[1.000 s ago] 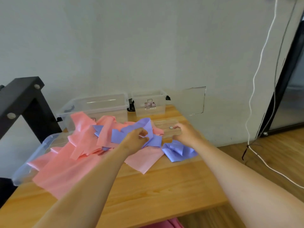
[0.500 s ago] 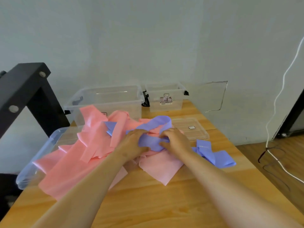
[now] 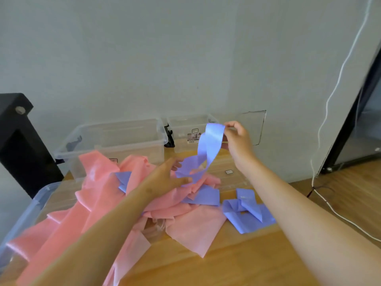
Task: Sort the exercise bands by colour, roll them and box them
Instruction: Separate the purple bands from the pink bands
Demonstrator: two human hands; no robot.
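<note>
A heap of pink exercise bands (image 3: pixel 97 195) lies across the wooden table (image 3: pixel 237 265), with purple bands mixed in. My right hand (image 3: pixel 237 139) pinches the end of one purple band (image 3: pixel 210 145) and holds it up above the heap. The band's lower part runs down to my left hand (image 3: pixel 165 178), whose thumb and fingers hold it over the pink heap. A second purple band (image 3: pixel 247 213) lies crumpled on the table to the right. Another purple piece (image 3: pixel 204 196) pokes out from under the pink ones.
Two clear plastic boxes stand at the back: a large one (image 3: pixel 115 139) and a smaller one (image 3: pixel 185 129). A clear lid (image 3: pixel 233 176) lies flat behind the heap. A third clear bin (image 3: pixel 24 215) sits at the left edge. A black frame (image 3: pixel 18 141) stands left. White cables (image 3: pixel 329 96) hang right.
My right hand has lifted the end of the purple band up and to the right, drawing it out of the heap. My left hand stays low at the band's other part.
</note>
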